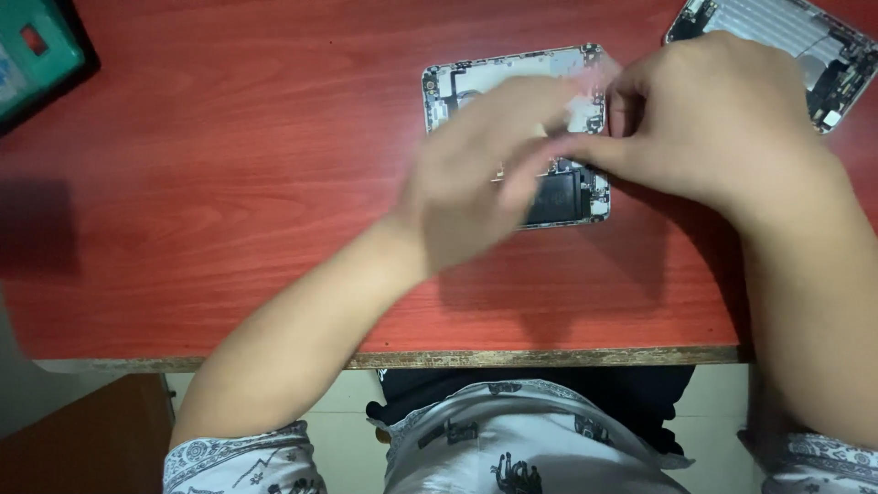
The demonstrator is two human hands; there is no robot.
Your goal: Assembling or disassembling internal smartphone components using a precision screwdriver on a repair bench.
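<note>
Centrally, the opened phone chassis (pixel 567 197) exposes metal plates and a dark battery; left hand (pixel 476 183), blurred, grip indeterminable; right hand (pixel 722 119) fingertips pinch its right edge.

The tabletop (pixel 229 183) under my arms is reddish wood-grain laminate, smooth with a soft sheen. The opened phone housing (pixel 512 78) looks like bare matt metal, as does the second phone housing (pixel 805 37). My shirt (pixel 512 448) is printed cloth.

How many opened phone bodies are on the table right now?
2: one opened phone body mid-table under both hands, partly hidden; a second opened phone body at the top right corner, cut off by the frame edge.
</note>
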